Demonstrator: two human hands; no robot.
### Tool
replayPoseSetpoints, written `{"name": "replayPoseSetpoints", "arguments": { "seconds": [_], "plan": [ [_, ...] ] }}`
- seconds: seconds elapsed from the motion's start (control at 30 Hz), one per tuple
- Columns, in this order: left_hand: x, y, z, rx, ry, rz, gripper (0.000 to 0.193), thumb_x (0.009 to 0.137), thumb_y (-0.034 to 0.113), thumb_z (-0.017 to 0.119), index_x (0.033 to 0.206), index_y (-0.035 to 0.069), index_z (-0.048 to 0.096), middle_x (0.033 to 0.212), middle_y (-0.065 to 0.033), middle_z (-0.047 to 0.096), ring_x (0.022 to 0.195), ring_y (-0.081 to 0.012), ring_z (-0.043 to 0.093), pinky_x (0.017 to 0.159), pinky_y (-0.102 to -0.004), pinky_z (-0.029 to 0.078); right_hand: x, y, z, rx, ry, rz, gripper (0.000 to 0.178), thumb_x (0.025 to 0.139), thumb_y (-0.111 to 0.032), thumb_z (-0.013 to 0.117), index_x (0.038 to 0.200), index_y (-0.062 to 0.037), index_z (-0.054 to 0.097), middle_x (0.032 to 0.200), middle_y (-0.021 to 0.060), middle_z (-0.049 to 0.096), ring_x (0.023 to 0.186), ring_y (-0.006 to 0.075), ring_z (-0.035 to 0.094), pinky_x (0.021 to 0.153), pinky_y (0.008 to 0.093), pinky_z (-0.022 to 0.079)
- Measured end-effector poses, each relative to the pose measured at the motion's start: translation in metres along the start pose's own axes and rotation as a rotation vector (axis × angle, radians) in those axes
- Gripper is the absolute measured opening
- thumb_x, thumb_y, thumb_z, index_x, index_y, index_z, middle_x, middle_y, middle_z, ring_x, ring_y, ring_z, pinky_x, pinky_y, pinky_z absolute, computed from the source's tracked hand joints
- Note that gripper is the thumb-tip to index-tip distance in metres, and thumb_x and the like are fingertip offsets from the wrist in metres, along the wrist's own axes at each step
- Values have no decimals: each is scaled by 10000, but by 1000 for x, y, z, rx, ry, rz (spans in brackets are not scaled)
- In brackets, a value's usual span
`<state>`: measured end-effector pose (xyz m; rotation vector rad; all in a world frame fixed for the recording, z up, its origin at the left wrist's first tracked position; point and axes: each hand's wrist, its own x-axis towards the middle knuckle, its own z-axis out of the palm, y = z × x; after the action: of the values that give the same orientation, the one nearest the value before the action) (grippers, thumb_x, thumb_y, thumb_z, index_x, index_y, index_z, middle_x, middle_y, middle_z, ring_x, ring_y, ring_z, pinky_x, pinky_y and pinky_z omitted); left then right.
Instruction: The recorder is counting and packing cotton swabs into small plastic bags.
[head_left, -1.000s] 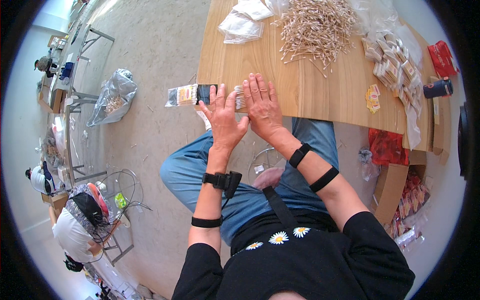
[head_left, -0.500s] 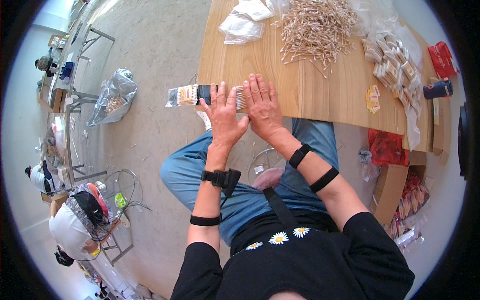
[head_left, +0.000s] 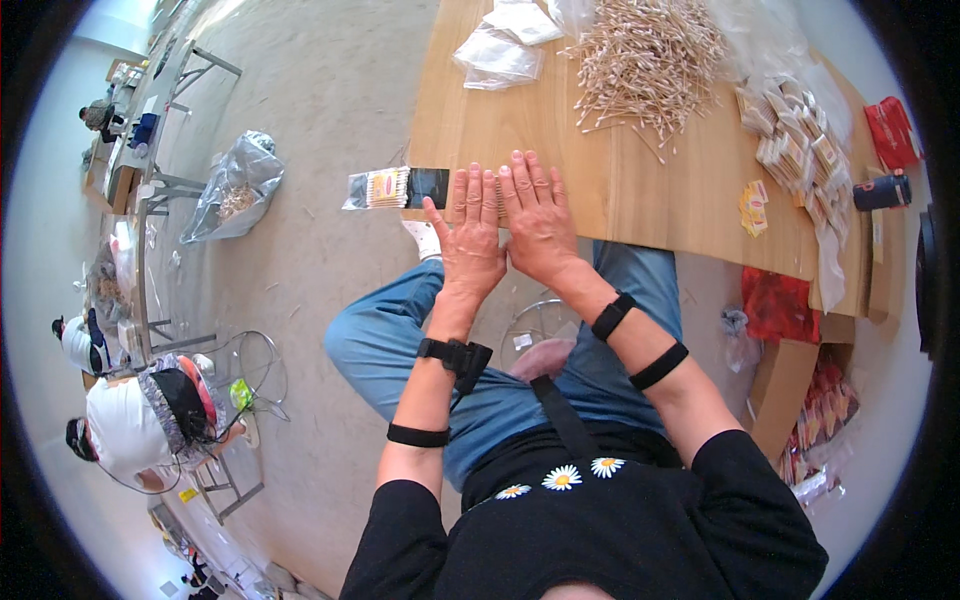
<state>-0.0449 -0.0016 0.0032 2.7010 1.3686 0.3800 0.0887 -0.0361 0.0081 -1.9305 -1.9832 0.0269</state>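
Observation:
Both of my hands lie palm down near the table's front left edge, fingers stretched out and pointing away from me. My left hand and my right hand are close together. A few cotton swabs show in the narrow gap between them; the rest of these is hidden under the fingers. Left of my left hand, a flat black piece lies at the table edge. Beside it, a clear bag of cotton swabs with a small yellow-and-red label sticks out past the edge.
A large heap of loose cotton swabs covers the back of the table. Clear bags lie left of it. Packed swab bags, yellow cards and a dark can are at right. Co-workers sit at left.
My left hand has slid right toward my right hand, narrowing the gap and covering most of the swabs there. More of the black piece shows now. A co-worker at left has shifted posture.

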Motion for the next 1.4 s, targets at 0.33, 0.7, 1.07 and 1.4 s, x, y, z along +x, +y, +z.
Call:
{"name": "replayPoseSetpoints", "arguments": {
  "seconds": [0.33,0.7,1.07,1.4],
  "plan": [
    [3,2,11,145,50,-5,1039,654,119,760,1570,86,271,1664,-104,187,1560,-269,100,1173,-681,-33,-3,12,5,-90,-64,-101,960,688,-191,787,1520,-15,342,1618,201,245,1528,361,170,1237,524,122],
    [-11,9,-37,-192,63,-103,912,709,170,789,1503,32,361,1573,-178,338,1502,-331,249,1201,-594,115,-6,11,-7,-10,-128,-45,833,755,-116,683,1519,-49,359,1626,203,224,1533,360,153,1240,526,102],
    [-14,-102,-14,-1670,451,-1103,493,809,478,816,1008,71,621,771,10,575,614,-44,475,578,-198,385,-4,6,-12,16,-150,-51,941,676,-174,756,1505,-7,342,1628,196,227,1533,352,162,1245,492,128],
    [33,-137,39,-2138,456,-1061,485,836,465,793,1094,89,628,1029,-83,701,958,-246,690,884,-420,579,-1,1,-17,19,-204,-17,1034,658,-244,838,1517,-18,309,1630,190,217,1533,350,159,1240,485,161]
  ]
}}
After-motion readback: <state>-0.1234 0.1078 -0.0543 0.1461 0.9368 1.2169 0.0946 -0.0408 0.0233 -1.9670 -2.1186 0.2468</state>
